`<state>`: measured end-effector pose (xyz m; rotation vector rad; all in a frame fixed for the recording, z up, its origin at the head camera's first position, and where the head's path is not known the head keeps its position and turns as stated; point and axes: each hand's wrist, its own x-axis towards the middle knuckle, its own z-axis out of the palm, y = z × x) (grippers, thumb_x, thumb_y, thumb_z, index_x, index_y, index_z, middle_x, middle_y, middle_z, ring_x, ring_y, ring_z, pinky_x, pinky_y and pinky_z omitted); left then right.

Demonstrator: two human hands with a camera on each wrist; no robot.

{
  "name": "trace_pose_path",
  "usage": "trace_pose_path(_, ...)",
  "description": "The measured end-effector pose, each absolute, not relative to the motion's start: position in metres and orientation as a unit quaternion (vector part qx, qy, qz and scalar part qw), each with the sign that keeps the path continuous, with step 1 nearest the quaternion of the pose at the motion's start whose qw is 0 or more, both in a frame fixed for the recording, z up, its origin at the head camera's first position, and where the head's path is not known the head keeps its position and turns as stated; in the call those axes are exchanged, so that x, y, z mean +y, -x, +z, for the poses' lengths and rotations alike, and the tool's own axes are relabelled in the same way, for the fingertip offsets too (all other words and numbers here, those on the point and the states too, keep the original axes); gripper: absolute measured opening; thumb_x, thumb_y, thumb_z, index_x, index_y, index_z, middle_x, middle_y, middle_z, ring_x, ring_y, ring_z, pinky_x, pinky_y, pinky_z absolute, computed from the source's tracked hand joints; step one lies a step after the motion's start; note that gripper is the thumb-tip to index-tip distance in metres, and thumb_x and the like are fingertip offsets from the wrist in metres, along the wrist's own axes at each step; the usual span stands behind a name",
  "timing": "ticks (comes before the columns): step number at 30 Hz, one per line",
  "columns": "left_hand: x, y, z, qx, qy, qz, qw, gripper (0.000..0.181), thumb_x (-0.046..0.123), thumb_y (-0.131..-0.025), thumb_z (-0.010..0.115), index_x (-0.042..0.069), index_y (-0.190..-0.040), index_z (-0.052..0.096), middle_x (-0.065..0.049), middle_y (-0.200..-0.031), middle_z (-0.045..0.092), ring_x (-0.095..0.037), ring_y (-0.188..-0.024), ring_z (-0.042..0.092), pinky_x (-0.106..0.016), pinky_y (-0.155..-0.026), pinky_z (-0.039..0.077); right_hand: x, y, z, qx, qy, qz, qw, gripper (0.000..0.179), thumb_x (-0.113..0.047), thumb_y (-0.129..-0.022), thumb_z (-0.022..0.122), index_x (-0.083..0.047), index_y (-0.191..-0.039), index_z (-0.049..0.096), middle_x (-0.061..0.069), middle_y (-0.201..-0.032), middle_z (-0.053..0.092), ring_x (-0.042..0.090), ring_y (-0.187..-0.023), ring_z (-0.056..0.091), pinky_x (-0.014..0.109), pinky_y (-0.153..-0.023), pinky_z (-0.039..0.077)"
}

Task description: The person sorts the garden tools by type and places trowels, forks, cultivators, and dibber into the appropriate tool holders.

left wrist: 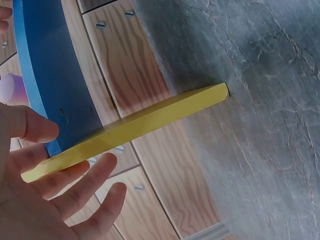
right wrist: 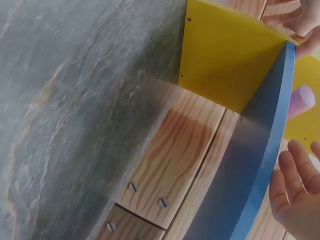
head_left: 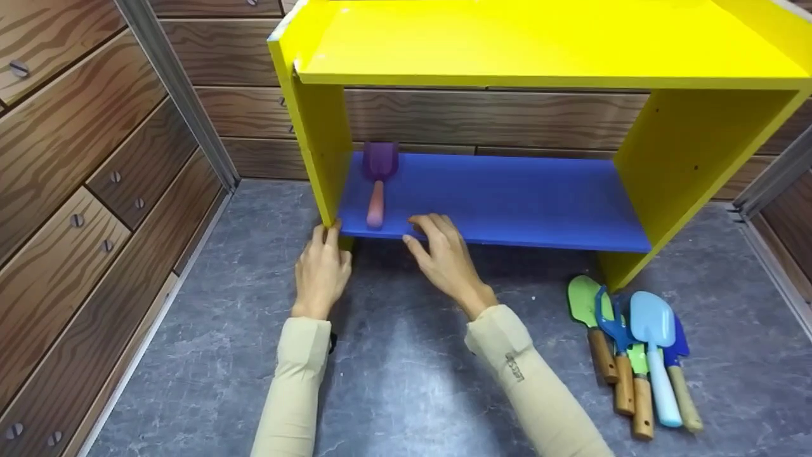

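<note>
Grey, marble-veined floor and brown wood-grain walls lie beneath and behind the yellow painted rack with its flat blue shelf board. On that board's left end rests a purple-bladed scoop with a rounded pink handle, its long axis running front to back, blade toward the rear, handle toward you. Its handle end sits between your hands, neither plainly nearer: just right of your left hand, just left of your right hand. Your left hand, fingers loosely spread, touches the corner where the yellow left side panel meets the board. Your right hand, fingers slightly bent and parted from the thumb, holds nothing at the board's front edge.
</note>
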<state>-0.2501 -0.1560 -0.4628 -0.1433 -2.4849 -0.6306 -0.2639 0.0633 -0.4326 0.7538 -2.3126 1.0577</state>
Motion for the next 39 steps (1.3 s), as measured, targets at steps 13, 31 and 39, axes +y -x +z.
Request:
trace_pose_path(13, -0.164, 0.246, -0.465, -0.925, 0.056, -0.239, 0.290, 0.051, -0.001, -0.085, 0.066, 0.000, -0.136, 0.061, -0.024, -0.126, 0.059, -0.045, -0.088, 0.064, -0.058, -0.066, 0.053, 0.105, 0.245, -0.450, -0.851, -0.252, 0.382, 0.258, 0.018, -0.005, -0.091, 0.069, 0.005, -0.106, 0.070, 0.016, -0.101, 0.068, 0.038, -0.101, 0.061, 0.053, -0.097, 0.044)
trace_pose_path(31, -0.152, 0.246, -0.463, -0.929, 0.043, -0.258, 0.263, 0.052, -0.001, -0.086, 0.065, 0.001, -0.138, 0.059, -0.023, -0.130, 0.057, -0.046, -0.092, 0.064, -0.059, -0.068, 0.052, 0.139, 0.236, -0.448, -0.855, -0.228, 0.374, 0.277, 0.018, -0.001, -0.088, 0.072, 0.006, -0.105, 0.070, 0.018, -0.102, 0.068, 0.038, -0.100, 0.060, 0.053, -0.092, 0.045)
trace_pose_path(39, -0.152, 0.247, -0.462, -0.928, 0.043, -0.260, 0.264, 0.052, -0.003, -0.085, 0.066, 0.000, -0.137, 0.060, -0.023, -0.130, 0.057, -0.045, -0.092, 0.064, -0.059, -0.069, 0.053, 0.153, 0.235, -0.452, -0.859, -0.210, 0.376, 0.277, 0.018, -0.002, -0.088, 0.071, 0.007, -0.104, 0.070, 0.019, -0.101, 0.068, 0.039, -0.101, 0.060, 0.053, -0.098, 0.043)
